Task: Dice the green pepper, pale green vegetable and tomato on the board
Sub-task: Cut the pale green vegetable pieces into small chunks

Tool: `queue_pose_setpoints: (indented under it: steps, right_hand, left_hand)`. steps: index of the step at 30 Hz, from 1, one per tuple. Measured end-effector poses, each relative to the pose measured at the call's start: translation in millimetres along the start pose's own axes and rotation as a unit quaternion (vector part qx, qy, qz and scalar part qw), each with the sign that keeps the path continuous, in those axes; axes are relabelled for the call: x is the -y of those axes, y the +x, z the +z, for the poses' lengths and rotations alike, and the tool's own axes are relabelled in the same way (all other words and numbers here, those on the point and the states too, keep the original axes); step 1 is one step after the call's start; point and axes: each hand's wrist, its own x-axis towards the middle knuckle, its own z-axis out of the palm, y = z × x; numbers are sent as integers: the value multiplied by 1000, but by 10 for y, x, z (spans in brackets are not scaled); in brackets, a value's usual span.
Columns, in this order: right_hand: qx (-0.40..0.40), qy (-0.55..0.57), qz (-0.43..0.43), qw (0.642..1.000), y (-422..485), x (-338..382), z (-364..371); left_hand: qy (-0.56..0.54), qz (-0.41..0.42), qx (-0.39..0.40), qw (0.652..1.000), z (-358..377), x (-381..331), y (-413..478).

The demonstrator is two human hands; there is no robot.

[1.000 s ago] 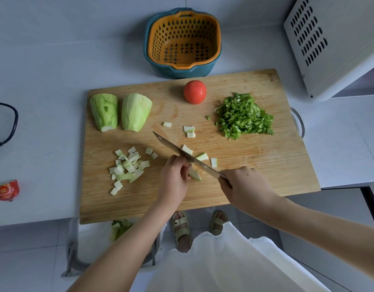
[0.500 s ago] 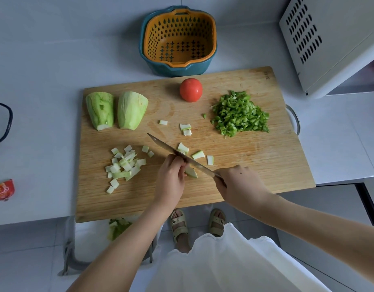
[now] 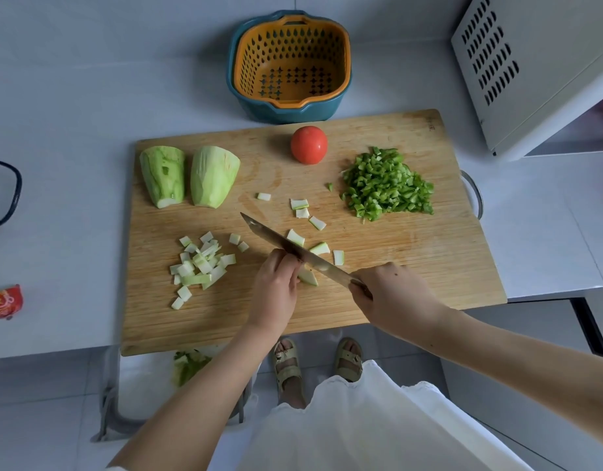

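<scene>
On the wooden board (image 3: 412,253) lie two big pale green vegetable chunks (image 3: 191,176) at the back left, a whole tomato (image 3: 308,144) at the back middle and a heap of diced green pepper (image 3: 386,185) at the right. Pale green dice (image 3: 199,266) are piled at the left, with several loose ones near the blade. My left hand (image 3: 276,287) pinches a small pale green strip (image 3: 308,277) with curled fingers. My right hand (image 3: 391,294) grips the knife (image 3: 286,248), whose blade slants over that strip, tip to the back left.
An orange strainer in a teal bowl (image 3: 289,68) stands behind the board. A white appliance (image 3: 538,69) fills the back right. A red packet (image 3: 4,300) and a black loop (image 3: 4,192) lie on the counter at left. A bin with green scraps (image 3: 187,365) stands below the counter edge.
The knife and both hands stay over the same strip near the board's front middle. One more cut piece lies beyond the blade. The view has shifted slightly.
</scene>
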Motion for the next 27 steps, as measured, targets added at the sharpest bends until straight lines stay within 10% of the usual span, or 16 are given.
queue_pose_setpoints:
  steps: [8, 18, 27]
  right_hand:
    - [1, 8, 1, 1000, 230, 48, 186]
    - [-15, 70, 34, 997, 233, -66, 205]
    - [-17, 51, 47, 997, 191, -70, 191]
  left_hand:
    - [7, -29, 24, 999, -5, -35, 5]
    - [-23, -280, 34, 959, 69, -526, 31]
    - [102, -152, 120, 976, -92, -419, 120]
